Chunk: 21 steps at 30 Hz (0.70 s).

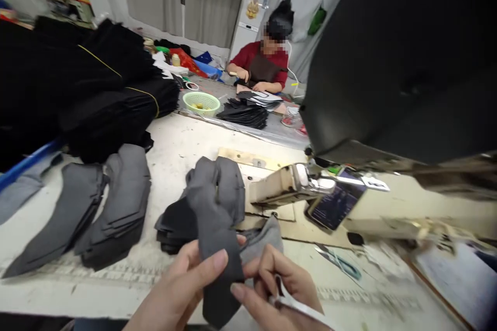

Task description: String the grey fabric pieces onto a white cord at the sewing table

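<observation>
A dark grey curved fabric piece (pixel 223 295) lies between my two hands near the table's front edge. My left hand (pixel 171 289) grips its left side, with the thumb on top. With thumb and fingers, my right hand (pixel 287 284) pinches its right edge. Tucked in that same hand is a white-handled tool (pixel 298 307); its kind is partly hidden. Just behind the held piece sit a stack of grey pieces (pixel 231 186) and some black pieces (pixel 176 222). A light grey piece (pixel 267 240) lies beyond my right fingers.
Grey stacks (pixel 124 186) lie left, before a large black pile (pixel 108 83). A machine part (pixel 279 186), phone (pixel 334 207) and blue-handled snips (pixel 345 266) are on the right. A big dark panel (pixel 388 62) overhangs there. Opposite, a co-worker (pixel 267 67) sits behind a green basket (pixel 202 103).
</observation>
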{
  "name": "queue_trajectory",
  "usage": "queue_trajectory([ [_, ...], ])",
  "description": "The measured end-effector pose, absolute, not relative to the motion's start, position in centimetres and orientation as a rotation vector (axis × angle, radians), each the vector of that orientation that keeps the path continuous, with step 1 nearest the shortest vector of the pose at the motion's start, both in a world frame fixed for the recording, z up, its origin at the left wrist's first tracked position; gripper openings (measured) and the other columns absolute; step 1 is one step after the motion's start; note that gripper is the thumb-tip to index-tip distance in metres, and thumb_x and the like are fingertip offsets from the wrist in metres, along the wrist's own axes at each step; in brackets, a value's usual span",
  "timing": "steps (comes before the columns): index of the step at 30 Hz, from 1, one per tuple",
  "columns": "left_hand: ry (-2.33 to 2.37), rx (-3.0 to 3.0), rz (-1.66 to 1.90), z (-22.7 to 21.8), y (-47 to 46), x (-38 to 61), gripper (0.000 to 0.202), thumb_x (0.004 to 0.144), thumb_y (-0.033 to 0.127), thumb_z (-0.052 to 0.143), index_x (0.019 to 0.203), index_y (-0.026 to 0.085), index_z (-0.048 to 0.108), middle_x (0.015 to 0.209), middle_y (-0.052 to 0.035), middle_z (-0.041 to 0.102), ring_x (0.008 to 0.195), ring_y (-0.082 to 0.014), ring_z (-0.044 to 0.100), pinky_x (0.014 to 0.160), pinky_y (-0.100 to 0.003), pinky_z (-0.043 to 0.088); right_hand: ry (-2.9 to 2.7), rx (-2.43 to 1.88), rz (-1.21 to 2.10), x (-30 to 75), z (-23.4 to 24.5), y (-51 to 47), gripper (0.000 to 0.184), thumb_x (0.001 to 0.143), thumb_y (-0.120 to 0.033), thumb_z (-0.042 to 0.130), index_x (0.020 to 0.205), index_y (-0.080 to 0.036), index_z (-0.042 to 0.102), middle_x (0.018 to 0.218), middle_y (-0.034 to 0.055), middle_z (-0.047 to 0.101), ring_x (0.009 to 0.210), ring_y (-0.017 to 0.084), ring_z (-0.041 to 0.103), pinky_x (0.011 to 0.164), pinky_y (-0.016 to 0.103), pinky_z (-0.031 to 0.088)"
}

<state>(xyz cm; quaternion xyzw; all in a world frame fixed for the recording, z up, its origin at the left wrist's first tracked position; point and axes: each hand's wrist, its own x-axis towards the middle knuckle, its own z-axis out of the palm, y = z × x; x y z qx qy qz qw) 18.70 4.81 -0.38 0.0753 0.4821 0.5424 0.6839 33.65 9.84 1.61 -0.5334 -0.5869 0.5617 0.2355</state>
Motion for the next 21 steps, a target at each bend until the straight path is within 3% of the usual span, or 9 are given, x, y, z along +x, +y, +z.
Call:
queue_trajectory([
  [5, 1.272, 0.182, 1.286, 0.0, 5.0, 19.2, 0.032, 0.064, 0.043, 0.091, 0.083, 0.019, 0.082, 0.085, -0.0056, 0.082, 0.092, -0.0266, 0.075, 0.077, -0.028, 0.058, -1.468, -1.409, 1.727, 35.0, 2.4, 9.3, 0.043, 0.067, -0.041, 0.076, 0.061, -0.022, 0.038, 0.062, -0.0046, 0.054, 0.051, 0.006, 0.035, 0.054, 0.023, 0.030],
  [8, 1.258, 0.265, 1.297, -0.3, 4.7, 19.4, 0.033, 0.065, 0.044, 0.090, 0.086, 0.019, 0.082, 0.087, -0.0070, 0.083, 0.094, -0.0302, 0.076, 0.076, -0.031, 0.061, -1.426, -1.364, 1.742, 35.4, 2.3, 9.1, 0.044, 0.067, -0.042, 0.079, 0.061, -0.022, 0.040, 0.058, -0.0061, 0.050, 0.052, 0.007, 0.036, 0.055, 0.023, 0.029],
  [15, 1.326, 0.316, 1.361, -0.6, 4.6, 19.7, 0.033, 0.060, 0.046, 0.092, 0.079, 0.020, 0.082, 0.083, -0.0071, 0.084, 0.091, -0.0316, 0.078, 0.076, -0.033, 0.064, -1.362, -1.288, 1.789, 35.7, 2.2, 8.9, 0.055, 0.065, -0.050, 0.084, 0.061, -0.022, 0.037, 0.071, -0.0004, 0.064, 0.055, 0.007, 0.033, 0.055, 0.024, 0.027],
  [21, 1.366, 0.358, 1.342, -0.9, 4.9, 19.6, 0.035, 0.061, 0.049, 0.091, 0.079, 0.021, 0.082, 0.084, -0.0068, 0.084, 0.096, -0.0311, 0.077, 0.079, -0.031, 0.063, -1.360, -1.309, 1.753, 35.8, 1.7, 8.9, 0.051, 0.066, -0.048, 0.082, 0.061, -0.022, 0.039, 0.065, -0.0026, 0.059, 0.054, 0.008, 0.034, 0.055, 0.024, 0.030],
])
